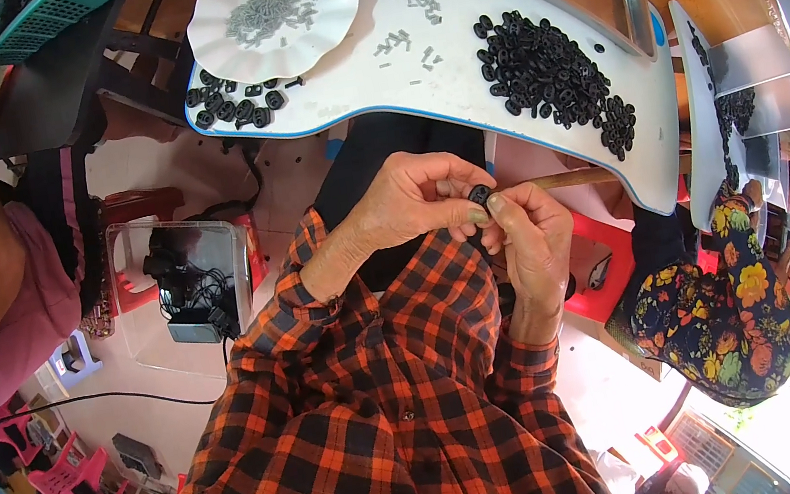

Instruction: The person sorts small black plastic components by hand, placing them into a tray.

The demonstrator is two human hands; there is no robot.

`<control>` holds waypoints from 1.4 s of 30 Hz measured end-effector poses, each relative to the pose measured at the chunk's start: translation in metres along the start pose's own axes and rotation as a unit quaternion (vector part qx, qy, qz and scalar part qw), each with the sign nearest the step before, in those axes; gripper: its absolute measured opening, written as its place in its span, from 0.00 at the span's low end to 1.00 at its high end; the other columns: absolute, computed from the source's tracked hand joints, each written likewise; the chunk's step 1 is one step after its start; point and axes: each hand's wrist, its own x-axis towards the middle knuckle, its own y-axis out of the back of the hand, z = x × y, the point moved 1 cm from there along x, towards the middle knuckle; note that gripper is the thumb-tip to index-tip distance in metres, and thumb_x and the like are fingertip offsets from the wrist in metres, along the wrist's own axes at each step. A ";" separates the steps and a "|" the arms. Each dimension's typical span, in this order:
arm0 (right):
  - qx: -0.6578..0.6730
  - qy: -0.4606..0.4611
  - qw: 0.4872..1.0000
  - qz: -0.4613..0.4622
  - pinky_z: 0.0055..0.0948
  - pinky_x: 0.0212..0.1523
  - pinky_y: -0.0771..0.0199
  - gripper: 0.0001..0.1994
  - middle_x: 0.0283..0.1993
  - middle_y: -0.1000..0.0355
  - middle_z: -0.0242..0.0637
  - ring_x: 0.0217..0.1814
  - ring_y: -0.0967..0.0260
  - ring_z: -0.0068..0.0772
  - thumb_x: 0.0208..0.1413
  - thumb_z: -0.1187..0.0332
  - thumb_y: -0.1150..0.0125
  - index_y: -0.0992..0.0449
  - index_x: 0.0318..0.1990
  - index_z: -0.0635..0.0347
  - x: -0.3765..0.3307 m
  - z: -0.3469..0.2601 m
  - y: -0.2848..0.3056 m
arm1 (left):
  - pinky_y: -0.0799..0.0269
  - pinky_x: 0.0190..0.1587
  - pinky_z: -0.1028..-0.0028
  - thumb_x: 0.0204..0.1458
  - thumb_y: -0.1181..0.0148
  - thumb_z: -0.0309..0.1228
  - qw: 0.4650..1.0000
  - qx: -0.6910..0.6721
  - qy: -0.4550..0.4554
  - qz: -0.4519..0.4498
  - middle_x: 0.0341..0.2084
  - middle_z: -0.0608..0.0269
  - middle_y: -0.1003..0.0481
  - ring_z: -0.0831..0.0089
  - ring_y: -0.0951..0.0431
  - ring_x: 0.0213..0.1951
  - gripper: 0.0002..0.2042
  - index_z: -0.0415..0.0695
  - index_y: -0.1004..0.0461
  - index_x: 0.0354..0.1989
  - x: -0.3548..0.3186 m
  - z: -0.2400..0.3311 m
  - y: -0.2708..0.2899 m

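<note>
Over my lap, just off the table's near edge, both hands meet at a small black plastic part (480, 195). My left hand (414, 202) pinches it between thumb and forefinger. The thumb and forefinger of my right hand (526, 229) close at its right side; whether they also hold a tiny piece is hidden. Beyond, a large pile of small black parts (542, 70) lies on the white table (334, 99). Several black parts (239, 107) sit apart near its left edge. A white scalloped plate (215, 45) bears a heap of small clear pieces (271, 12), and more clear pieces (416, 3) are scattered beside it.
A metal tray (629, 7) stands at the table's far right. On the floor to the left is a clear plastic bin (140, 333) with black cables and a device. One person in a floral top (717, 313) works at the right; another in pink (19, 300) is at the left.
</note>
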 end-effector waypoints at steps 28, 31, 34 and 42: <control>0.085 0.021 0.992 -0.088 0.16 0.23 0.36 0.09 0.27 0.27 0.36 0.22 0.35 0.19 0.56 0.69 0.41 0.26 0.34 0.68 0.012 0.012 0.010 | 0.24 0.28 0.82 0.49 0.39 0.19 1.000 -0.006 -0.008 0.011 0.28 0.60 0.22 0.80 0.23 0.26 0.12 0.33 0.26 0.42 0.000 0.000 0.003; 0.098 0.018 0.989 -0.108 0.16 0.24 0.34 0.07 0.28 0.26 0.36 0.23 0.34 0.18 0.56 0.70 0.41 0.27 0.33 0.67 0.013 0.014 0.011 | 0.24 0.28 0.82 0.49 0.39 0.19 1.000 -0.014 -0.020 0.011 0.28 0.60 0.22 0.80 0.22 0.26 0.11 0.33 0.26 0.42 0.000 0.001 0.002; 0.115 0.017 0.988 -0.103 0.15 0.23 0.35 0.06 0.27 0.27 0.35 0.22 0.34 0.17 0.54 0.72 0.39 0.27 0.33 0.66 0.016 0.019 0.011 | 0.24 0.29 0.82 0.49 0.39 0.20 1.000 -0.008 0.000 0.013 0.28 0.60 0.22 0.80 0.22 0.26 0.11 0.33 0.26 0.42 0.000 0.001 0.001; 0.130 -0.002 0.987 -0.090 0.15 0.22 0.37 0.06 0.25 0.29 0.33 0.21 0.36 0.17 0.52 0.72 0.37 0.26 0.31 0.65 0.014 0.022 0.011 | 0.24 0.28 0.81 0.48 0.38 0.20 1.000 0.001 -0.003 -0.001 0.27 0.58 0.22 0.78 0.21 0.26 0.11 0.33 0.25 0.42 -0.001 0.000 0.002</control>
